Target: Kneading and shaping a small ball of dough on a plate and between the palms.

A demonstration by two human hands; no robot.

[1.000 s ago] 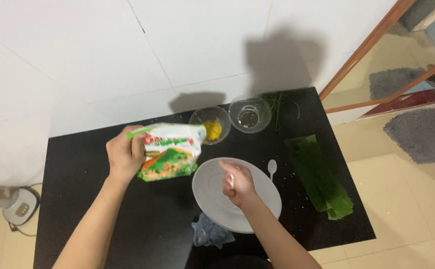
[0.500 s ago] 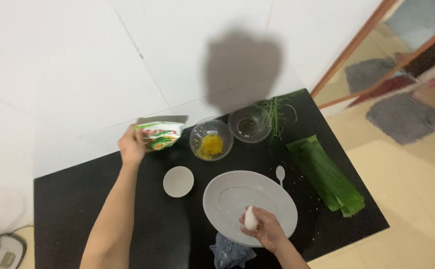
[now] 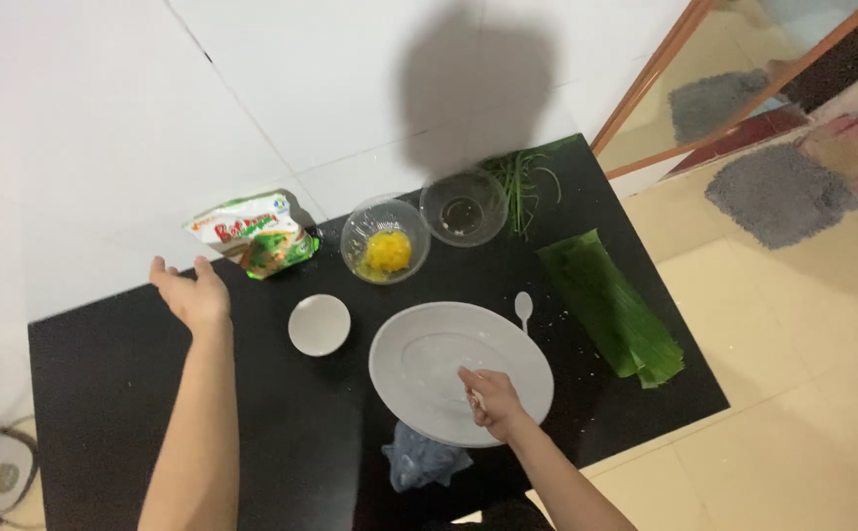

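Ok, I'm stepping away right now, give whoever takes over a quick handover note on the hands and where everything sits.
Left hand: open, empty, beside the green-and-white packet at the table's back edge.
Right hand: closed on a small white item, too small to identify, over the large white plate.
Layout: small white bowl left of the plate, white spoon right of it, glass bowl with yellow filling, empty glass bowl, folded banana leaf, blue cloth.
Done: packet set down.
Left: plate bare, leaf untouched.

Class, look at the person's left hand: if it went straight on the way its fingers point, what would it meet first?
Probably the printed food packet: the open left hand points up and slightly right toward it, though depth is unclear.
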